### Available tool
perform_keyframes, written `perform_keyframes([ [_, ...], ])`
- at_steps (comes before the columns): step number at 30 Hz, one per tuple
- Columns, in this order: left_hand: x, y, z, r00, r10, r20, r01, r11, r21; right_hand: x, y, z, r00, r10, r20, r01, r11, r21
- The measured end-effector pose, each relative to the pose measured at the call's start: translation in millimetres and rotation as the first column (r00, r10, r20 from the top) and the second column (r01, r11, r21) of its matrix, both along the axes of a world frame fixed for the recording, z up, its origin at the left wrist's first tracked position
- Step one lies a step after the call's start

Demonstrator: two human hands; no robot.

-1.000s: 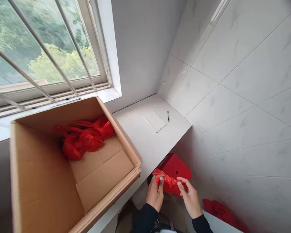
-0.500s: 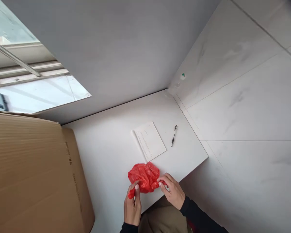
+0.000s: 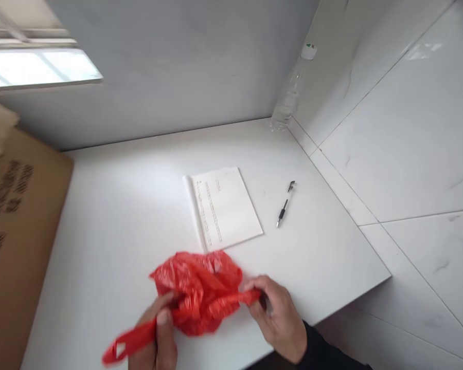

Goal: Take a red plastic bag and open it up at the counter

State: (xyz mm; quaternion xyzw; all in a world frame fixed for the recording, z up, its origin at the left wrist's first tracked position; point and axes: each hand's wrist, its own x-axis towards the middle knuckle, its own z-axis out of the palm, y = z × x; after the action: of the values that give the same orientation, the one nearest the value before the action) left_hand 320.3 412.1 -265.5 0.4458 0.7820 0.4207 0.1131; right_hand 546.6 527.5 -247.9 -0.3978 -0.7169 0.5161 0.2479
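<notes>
Both hands pinch red bag (image 3: 198, 290) between them.

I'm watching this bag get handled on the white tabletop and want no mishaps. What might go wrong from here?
The red plastic bag is pulled by its handles between the left hand and the right hand; the thin film may tear. It sits close to the notebook, so a tug could shove that, and perhaps the pen. The bag also lies near the table's front edge and might slide off.
</notes>
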Motion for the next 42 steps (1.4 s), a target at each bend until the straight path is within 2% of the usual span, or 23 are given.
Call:
perform_keyframes([
  [1,4.1,2.4,3.6,1.0,-0.021,-0.019,0.021,1.0,0.012,4.7,2.6,2.1,0.998,-0.016,-0.066,0.014,0.999,-0.032],
  [3,11.5,6.3,8.6,0.996,0.009,-0.086,-0.006,0.999,0.041,11.8,4.7,2.0,0.987,-0.033,-0.16,0.021,0.997,-0.072],
  [8,28.1,6.4,9.3,0.965,0.067,-0.254,-0.045,0.995,0.09,21.4,-0.6,-6.8,0.939,-0.082,-0.333,0.046,0.993,-0.113],
  [13,43.1,7.2,10.9,0.919,0.134,-0.372,-0.063,0.978,0.198,21.9,-2.6,-10.1,0.879,-0.17,-0.445,0.12,0.983,-0.137],
  [17,46.0,9.7,14.8,0.898,0.123,-0.422,-0.004,0.962,0.272,19.7,-1.6,-11.0,0.842,-0.22,-0.494,0.155,0.973,-0.168],
  [21,46.0,7.7,18.3,0.889,0.065,-0.453,0.076,0.955,0.286,22.4,-1.8,-11.5,0.826,-0.233,-0.514,0.161,0.97,-0.181],
  [25,49.8,5.7,21.2,0.86,-0.147,-0.489,0.275,0.94,0.202,22.6,-7.8,-9.2,0.832,-0.195,-0.519,0.128,0.978,-0.162],
  [27,51.1,6.0,21.2,0.831,-0.254,-0.495,0.37,0.917,0.151,18.8,-13.5,-7.8,0.859,-0.139,-0.492,0.107,0.99,-0.091],
  [30,51.0,6.7,20.0,0.824,-0.308,-0.476,0.419,0.896,0.146,10.0,-22.0,-4.7,0.939,-0.065,-0.338,0.101,0.991,0.09],
  [32,49.9,5.5,20.4,0.843,-0.292,-0.452,0.407,0.895,0.181,5.4,-24.8,0.3,0.97,-0.043,-0.241,0.087,0.98,0.176],
  [35,44.7,-1.8,26.3,0.891,-0.22,-0.397,0.331,0.913,0.237,5.4,-21.0,14.2,0.978,-0.066,-0.196,0.111,0.967,0.228],
  [40,26.7,-23.1,48.3,0.972,-0.014,-0.234,0.088,0.946,0.311,20.6,-5.4,40.4,0.934,-0.29,-0.209,0.336,0.912,0.234],
  [42,24.5,-28.7,56.6,0.984,0.01,-0.177,0.045,0.951,0.305,21.0,-6.7,47.8,0.931,-0.284,-0.229,0.339,0.906,0.253],
])
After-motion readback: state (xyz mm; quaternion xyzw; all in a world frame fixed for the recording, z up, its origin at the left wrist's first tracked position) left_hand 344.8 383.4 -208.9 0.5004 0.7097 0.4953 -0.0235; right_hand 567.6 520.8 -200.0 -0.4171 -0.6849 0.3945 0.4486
